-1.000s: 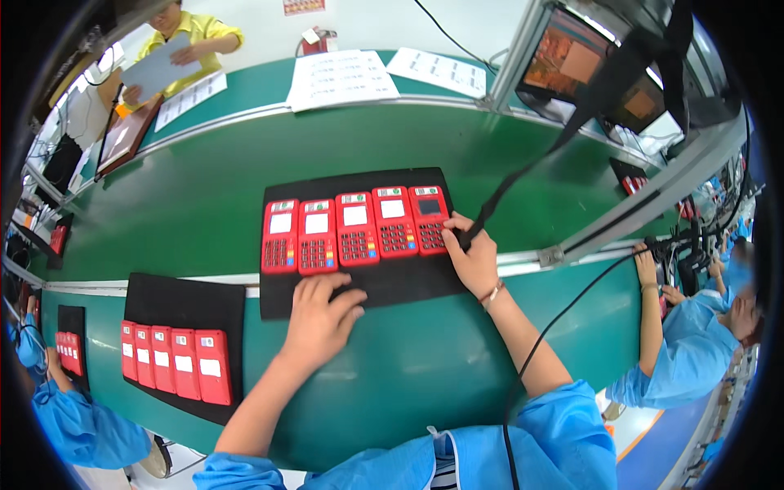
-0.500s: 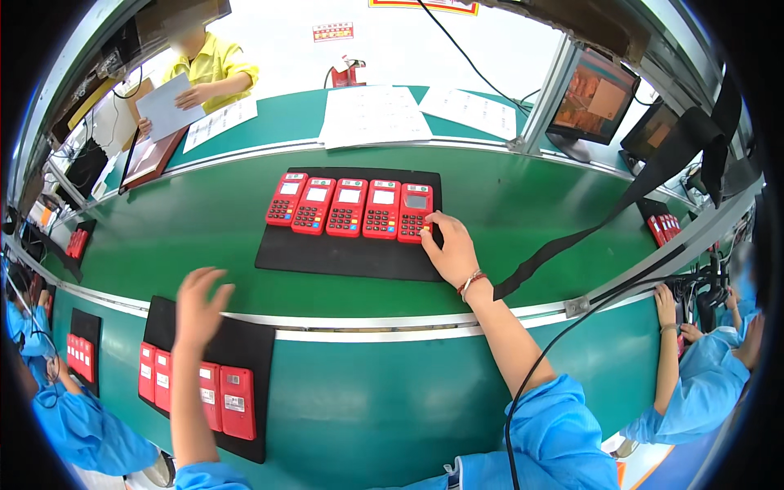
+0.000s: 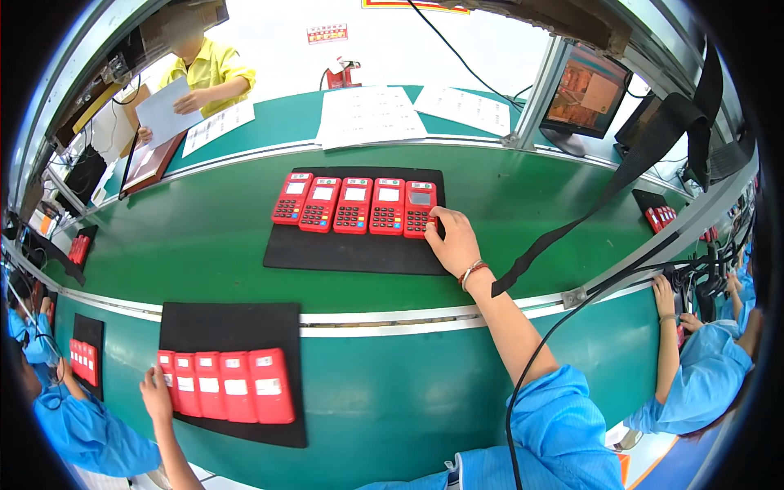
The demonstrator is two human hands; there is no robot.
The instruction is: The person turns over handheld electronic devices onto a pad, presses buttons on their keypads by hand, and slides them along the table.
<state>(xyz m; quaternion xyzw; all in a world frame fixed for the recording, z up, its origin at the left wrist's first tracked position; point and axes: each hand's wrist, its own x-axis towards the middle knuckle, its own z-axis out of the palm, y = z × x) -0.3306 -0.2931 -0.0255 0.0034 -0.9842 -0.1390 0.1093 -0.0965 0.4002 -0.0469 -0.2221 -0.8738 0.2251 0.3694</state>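
On the raised green surface ahead, several red card payment terminals point(image 3: 355, 206) stand face up in a row on a black mat point(image 3: 359, 251), screens and keypads showing. My right hand point(image 3: 456, 245) is at the right end of that row, thumb and forefinger apart, fingertips touching the rightmost terminal point(image 3: 420, 211). Nearer, at left, a second row of red terminals point(image 3: 209, 385) lies back side up with white labels, on another black mat point(image 3: 233, 327). My left hand point(image 3: 157, 396) touches the left end of this row with fingers apart, slightly covering the first terminal.
A black strap point(image 3: 563, 237) hangs toward my right wrist, and a black cable point(image 3: 535, 367) crosses my right arm. A metal rail point(image 3: 392, 320) divides the two green surfaces. Paper sheets point(image 3: 367, 114) lie at the far side, near a person in yellow point(image 3: 216, 77). Co-workers in blue sit both sides.
My left hand has come down from above the near row to its left end. The near mat and its terminals have shifted right. The far row sits slightly further right, my right hand still at it.
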